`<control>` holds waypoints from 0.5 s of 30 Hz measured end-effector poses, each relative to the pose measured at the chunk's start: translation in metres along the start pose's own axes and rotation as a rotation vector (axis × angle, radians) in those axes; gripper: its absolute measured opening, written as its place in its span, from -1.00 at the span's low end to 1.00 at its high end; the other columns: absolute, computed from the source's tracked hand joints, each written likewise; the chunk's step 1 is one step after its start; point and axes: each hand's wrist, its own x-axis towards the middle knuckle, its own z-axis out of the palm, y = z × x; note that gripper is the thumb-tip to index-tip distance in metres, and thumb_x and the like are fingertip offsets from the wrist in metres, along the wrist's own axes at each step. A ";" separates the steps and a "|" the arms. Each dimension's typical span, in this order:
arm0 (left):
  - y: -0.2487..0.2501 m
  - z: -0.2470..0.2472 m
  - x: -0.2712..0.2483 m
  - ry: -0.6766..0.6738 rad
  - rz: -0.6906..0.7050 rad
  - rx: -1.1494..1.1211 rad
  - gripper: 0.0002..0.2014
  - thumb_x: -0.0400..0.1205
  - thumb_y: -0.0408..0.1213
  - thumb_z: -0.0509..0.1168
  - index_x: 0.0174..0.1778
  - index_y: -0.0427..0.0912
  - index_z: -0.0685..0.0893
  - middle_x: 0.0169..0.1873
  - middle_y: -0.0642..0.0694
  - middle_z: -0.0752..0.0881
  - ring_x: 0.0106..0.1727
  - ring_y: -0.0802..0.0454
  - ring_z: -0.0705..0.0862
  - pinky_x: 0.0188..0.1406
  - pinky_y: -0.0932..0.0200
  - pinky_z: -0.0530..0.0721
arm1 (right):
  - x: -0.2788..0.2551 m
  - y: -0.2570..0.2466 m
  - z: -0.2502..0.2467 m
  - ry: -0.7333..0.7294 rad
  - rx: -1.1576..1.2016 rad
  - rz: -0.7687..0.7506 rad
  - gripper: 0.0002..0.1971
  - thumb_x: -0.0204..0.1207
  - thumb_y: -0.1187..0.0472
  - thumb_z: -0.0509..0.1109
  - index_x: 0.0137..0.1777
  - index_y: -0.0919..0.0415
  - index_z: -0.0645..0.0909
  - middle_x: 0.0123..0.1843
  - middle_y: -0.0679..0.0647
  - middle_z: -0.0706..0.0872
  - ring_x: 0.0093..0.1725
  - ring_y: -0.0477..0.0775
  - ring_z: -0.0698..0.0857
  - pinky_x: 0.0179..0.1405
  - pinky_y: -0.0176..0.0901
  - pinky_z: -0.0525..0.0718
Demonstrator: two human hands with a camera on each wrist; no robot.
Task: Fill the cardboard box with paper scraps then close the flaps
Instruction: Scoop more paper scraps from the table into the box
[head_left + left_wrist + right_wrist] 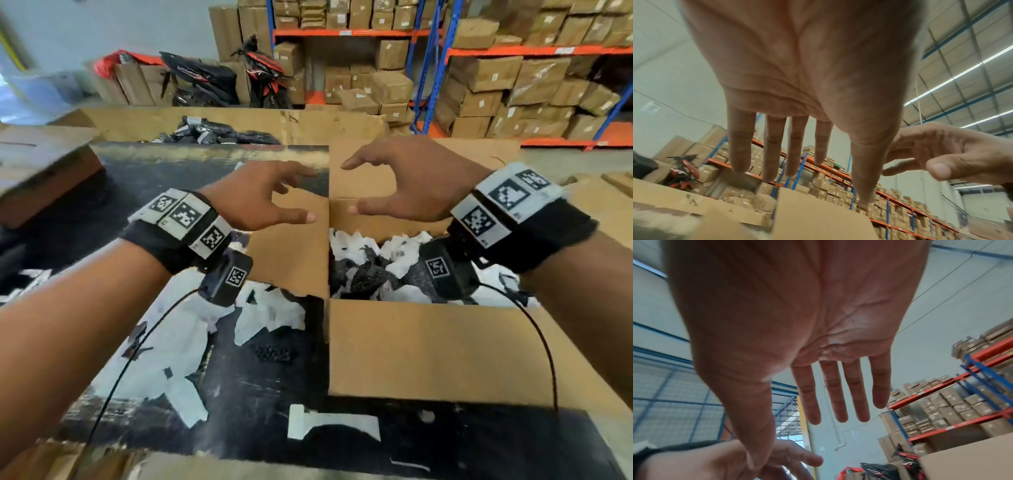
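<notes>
Cardboard is lying right under both hands: the cardboard box [428, 353] is sitting on the dark surface [260, 383] with its mouth partly uncovered, white and black paper scraps [373, 263] showing inside. One flap [291, 246] is already lying flat over the left part of the opening, its free edge running away from the person down the middle of the box. More loose scraps [270, 318] are lying on the surface to the left. The left hand [260, 195] is hovering above that folded flap, fingers spread and relaxed, gripping nothing. The right hand [411, 185] is hovering over the uncovered half, equally loose and empty, thumb pointing toward the left one. The far flap [479, 150] is standing just beyond the right hand's fingertips, so that hand looks nearer for pulling it down next, judging from the layout
</notes>
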 end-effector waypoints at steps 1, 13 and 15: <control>-0.016 -0.007 -0.021 0.021 -0.022 -0.013 -0.23 0.49 0.21 0.51 0.62 0.14 0.46 0.36 0.00 0.69 0.31 0.06 0.69 0.18 0.21 0.59 | 0.004 -0.025 0.005 0.016 0.035 -0.017 -0.34 0.42 -0.30 0.50 0.49 -0.07 0.56 0.40 0.01 0.64 0.37 0.09 0.57 0.31 -0.02 0.49; -0.250 0.066 -0.240 -0.054 -0.690 0.032 0.45 -0.14 0.70 0.36 0.73 0.35 0.01 0.68 -0.20 0.11 0.69 -0.38 0.20 0.58 -0.38 0.38 | 0.024 -0.255 0.200 -0.255 0.407 -0.103 -0.28 0.51 -0.25 0.47 0.63 -0.10 0.36 0.61 -0.03 0.37 0.60 0.05 0.37 0.48 0.06 0.48; -0.270 0.091 -0.263 -0.080 -0.858 0.013 0.58 -0.23 0.69 0.39 0.73 0.37 -0.19 0.77 -0.19 -0.18 0.75 -0.47 -0.09 0.62 -0.51 0.15 | 0.025 -0.251 0.246 -0.333 0.362 0.066 -0.08 0.45 -0.35 0.45 0.73 -0.15 0.11 0.76 0.01 0.08 0.72 0.15 0.14 0.57 0.18 0.40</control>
